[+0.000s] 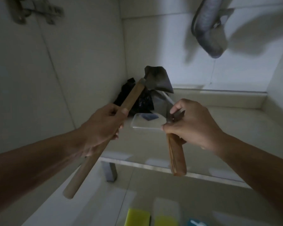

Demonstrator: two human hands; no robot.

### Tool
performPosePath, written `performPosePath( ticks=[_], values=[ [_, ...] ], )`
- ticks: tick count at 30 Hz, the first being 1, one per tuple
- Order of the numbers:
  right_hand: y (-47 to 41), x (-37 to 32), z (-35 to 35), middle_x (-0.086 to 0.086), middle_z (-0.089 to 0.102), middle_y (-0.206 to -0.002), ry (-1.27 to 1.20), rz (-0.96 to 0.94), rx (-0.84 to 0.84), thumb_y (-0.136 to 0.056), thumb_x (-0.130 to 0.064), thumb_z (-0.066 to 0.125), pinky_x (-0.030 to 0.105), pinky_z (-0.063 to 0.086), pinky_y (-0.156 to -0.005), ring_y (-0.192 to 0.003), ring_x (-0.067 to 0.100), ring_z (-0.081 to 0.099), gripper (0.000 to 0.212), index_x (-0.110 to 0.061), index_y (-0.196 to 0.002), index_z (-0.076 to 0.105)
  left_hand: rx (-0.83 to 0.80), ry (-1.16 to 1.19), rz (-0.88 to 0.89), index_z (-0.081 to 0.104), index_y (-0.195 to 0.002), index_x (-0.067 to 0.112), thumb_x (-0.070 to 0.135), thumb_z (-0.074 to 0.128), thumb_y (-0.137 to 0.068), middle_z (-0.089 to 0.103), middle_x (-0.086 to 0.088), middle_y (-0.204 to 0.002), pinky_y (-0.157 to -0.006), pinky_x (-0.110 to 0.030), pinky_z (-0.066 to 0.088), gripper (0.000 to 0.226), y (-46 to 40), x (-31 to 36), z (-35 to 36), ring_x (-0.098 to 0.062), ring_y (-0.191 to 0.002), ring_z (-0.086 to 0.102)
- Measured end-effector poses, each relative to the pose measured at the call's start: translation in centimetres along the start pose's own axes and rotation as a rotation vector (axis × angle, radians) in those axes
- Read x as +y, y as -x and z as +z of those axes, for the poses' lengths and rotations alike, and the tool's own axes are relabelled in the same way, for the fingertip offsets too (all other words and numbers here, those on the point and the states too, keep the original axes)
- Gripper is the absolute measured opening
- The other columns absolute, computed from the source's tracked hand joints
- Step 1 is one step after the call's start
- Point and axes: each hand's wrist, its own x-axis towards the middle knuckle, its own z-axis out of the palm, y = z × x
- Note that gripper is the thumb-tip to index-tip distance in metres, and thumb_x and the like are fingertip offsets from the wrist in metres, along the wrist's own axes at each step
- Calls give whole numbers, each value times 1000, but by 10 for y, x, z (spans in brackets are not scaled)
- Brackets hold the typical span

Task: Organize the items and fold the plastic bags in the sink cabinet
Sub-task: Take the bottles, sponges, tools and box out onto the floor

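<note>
Head view: left hand [103, 126] grips trowel [129, 101]; right hand [191, 126] grips wooden-handled tool [176, 154]

The left hand [103, 126] grips a pale tan wooden handle [104, 136] that ends in a dark grey metal blade [158, 79]. The right hand [191, 126] holds a darker, reddish-brown handle [176, 157] with streaked grain, its blade [162, 105] dull steel grey. Just beyond the left grip lies a crumpled black bag [134, 98]. The cabinet walls [82, 62] are plain off-white. High above the right grip hangs a grey pipe [207, 30]. Below both grips sit yellow-green sponges [138, 217].
</note>
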Motion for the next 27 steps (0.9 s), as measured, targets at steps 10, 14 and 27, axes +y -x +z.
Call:
performPosePath(
  ticks=[10, 14, 27],
  values=[
    [73, 2, 95, -12, 61, -78, 138, -94, -336, -65, -31, 87, 7, 36, -46, -63, -2, 56, 35, -27, -86, 59, 140, -72, -171, 65, -90, 12, 9, 59, -92, 66, -9, -65, -80, -44, 51, 7, 102, -95, -53, -28, -67, 65],
    [96, 12, 128, -11, 61, -76, 177, -108, -475, -64, -30, 86, 14, 40, -52, -64, 3, 58, 32, -25, -84, 61, 129, -81, -312, 61, -94, 7, 1, 61, -89, 66, -16, -83, -82, -50, 55, 8, 133, -127, -59, -30, -76, 66],
    [129, 46, 253, 9, 65, -102, 250, 140, -626, -72, -17, 77, 22, 53, -53, -80, 21, 64, 39, -3, -104, 59, 56, -234, -629, 54, -95, 8, 2, 56, -88, 61, -19, -96, -81, -50, 51, 10, 140, -240, -40, -36, -93, 60]
  ],
)
